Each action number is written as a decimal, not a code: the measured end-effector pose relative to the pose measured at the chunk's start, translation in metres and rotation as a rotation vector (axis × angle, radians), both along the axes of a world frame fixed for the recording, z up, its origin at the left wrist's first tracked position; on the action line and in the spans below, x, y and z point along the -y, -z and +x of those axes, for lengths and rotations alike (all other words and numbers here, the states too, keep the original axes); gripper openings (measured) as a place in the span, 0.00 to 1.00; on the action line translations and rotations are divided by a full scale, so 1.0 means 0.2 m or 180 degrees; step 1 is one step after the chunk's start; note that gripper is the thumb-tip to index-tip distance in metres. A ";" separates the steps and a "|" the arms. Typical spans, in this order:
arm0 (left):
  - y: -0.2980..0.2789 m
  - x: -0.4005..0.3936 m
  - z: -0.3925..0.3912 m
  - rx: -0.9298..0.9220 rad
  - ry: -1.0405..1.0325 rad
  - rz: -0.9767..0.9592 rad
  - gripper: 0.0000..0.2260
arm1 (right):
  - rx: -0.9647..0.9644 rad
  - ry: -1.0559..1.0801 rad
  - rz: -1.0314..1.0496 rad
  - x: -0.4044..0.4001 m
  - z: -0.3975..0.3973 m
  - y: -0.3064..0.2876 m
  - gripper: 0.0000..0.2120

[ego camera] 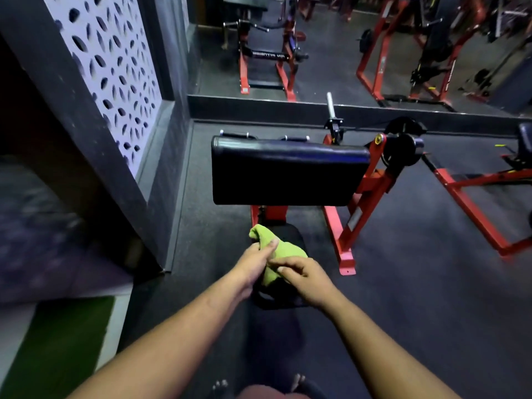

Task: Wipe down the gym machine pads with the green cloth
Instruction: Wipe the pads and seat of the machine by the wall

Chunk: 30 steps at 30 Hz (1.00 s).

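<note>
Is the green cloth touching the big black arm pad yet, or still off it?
Apart. The head view shows the green cloth bunched between the left hand and right hand, with red frame and floor showing between it and the arm pad.

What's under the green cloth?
A black seat pad lies under the cloth, which both hands hold. The pad's middle is covered.

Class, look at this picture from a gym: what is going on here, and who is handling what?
A person stands over a red-framed gym machine, holding a green cloth in both hands. The left hand grips its upper part and the right hand pinches its lower edge, just above the small black seat pad. The large black arm pad beyond is not being touched, so the cloth appears to be getting bunched or folded rather than wiping right now.
</note>
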<state>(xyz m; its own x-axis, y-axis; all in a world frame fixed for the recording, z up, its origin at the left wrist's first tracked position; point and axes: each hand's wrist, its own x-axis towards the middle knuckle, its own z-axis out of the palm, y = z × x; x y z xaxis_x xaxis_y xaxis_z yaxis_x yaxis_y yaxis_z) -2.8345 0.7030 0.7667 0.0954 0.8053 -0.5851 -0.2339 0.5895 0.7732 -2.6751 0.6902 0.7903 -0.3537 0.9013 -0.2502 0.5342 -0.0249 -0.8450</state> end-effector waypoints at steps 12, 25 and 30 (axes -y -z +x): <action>0.42 -0.17 0.56 0.0074 0.0237 -0.0126 0.17 | -0.1185 0.1494 -0.2222 -0.31 0.71 0.62 0.33; 1.58 -0.41 0.48 -0.3876 0.0921 0.0087 0.23 | 0.2152 0.0029 -0.0561 -0.71 0.62 1.61 0.50; 1.81 -0.54 0.33 -0.4527 0.1253 0.0373 0.30 | 0.2548 -0.0160 -0.0289 -0.71 0.46 1.78 0.49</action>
<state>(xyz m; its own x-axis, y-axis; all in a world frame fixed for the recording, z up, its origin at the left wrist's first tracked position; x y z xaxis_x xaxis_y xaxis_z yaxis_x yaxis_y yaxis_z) -2.7684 0.8104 0.4042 -0.2704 0.9123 -0.3075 0.8994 0.3533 0.2574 -2.5826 0.8324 0.4345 -0.0757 0.8531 -0.5163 0.9789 -0.0350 -0.2013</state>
